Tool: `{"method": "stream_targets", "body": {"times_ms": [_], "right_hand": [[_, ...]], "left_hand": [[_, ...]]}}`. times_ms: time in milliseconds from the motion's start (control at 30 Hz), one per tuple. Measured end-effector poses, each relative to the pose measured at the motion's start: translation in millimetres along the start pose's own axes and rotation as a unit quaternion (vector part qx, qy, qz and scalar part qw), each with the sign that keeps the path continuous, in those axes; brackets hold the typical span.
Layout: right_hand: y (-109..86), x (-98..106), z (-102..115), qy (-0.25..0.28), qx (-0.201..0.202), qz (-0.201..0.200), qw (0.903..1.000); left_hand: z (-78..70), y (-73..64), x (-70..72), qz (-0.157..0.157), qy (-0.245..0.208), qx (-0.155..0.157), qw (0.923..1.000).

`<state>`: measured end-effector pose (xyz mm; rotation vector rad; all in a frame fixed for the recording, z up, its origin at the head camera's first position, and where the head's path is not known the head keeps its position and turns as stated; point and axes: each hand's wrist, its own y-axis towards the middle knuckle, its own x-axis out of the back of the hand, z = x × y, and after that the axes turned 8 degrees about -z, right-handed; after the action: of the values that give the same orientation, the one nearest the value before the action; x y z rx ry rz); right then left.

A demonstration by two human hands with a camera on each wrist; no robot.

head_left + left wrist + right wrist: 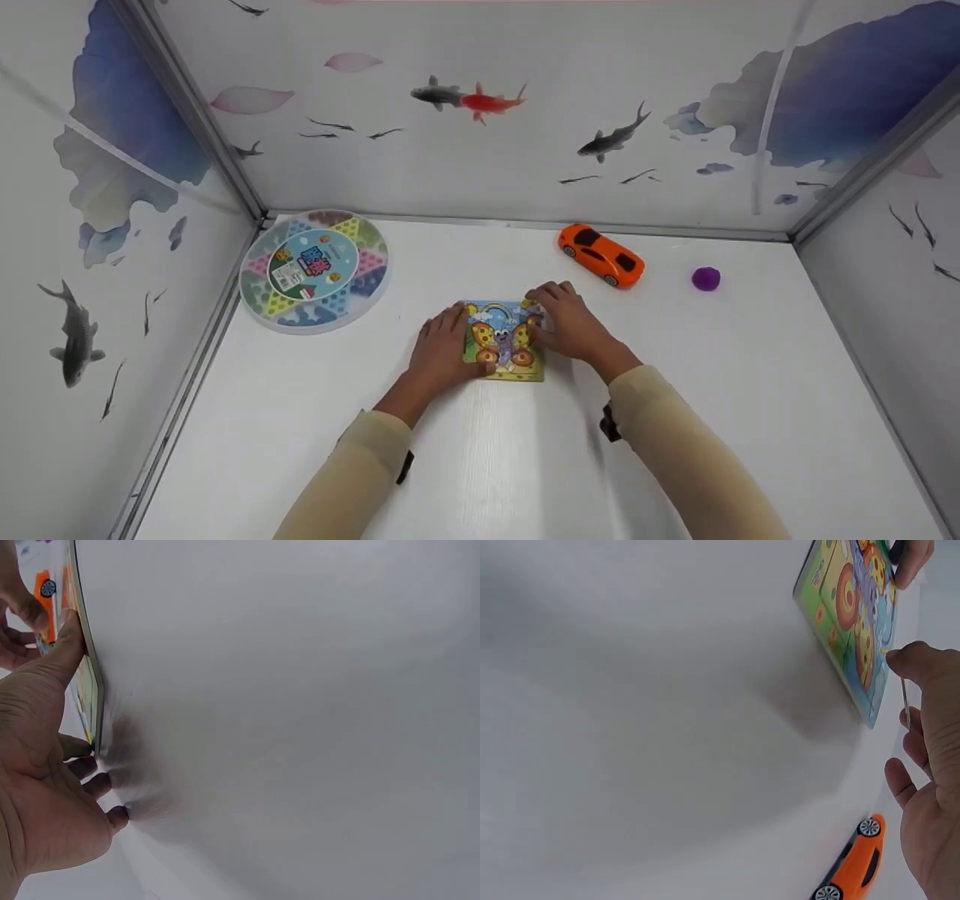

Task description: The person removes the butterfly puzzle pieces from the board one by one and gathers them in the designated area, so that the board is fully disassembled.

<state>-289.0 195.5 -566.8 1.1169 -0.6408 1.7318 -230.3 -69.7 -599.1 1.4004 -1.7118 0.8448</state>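
Head view puts the butterfly puzzle (504,341) on the white table (487,465) between your hands, the orange car (601,256) beyond it to the right. You would likely do best to brace the puzzle's left side with your left hand (442,349) while your right hand (571,326) works at its far right corner; level the thin piece (905,697) before pressing, since a tilted edge could catch. Your left thumb lies over the puzzle's near edge, fingers clamped along its left side. Your right thumb and fingers pinch the thin piece, seen edge-on, beside the puzzle; whether those touch, I cannot tell. Your forearms slant inward toward the puzzle.
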Motion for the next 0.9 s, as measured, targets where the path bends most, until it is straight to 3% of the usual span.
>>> {"method": "stream_targets", "body": {"times_ms": [400, 900], "right_hand": [[-31.8, 9, -41, -0.004, -0.055, -0.003, 0.9985], [-39.3, 10, -49, -0.006, -0.072, 0.011, 0.9973]], "left_hand": [[-0.1, -2.1, 4.8, 0.006, 0.024, 0.029, 0.9993], [-6.6, -3.3, 6.3, 0.004, 0.021, 0.021, 0.9995]]}}
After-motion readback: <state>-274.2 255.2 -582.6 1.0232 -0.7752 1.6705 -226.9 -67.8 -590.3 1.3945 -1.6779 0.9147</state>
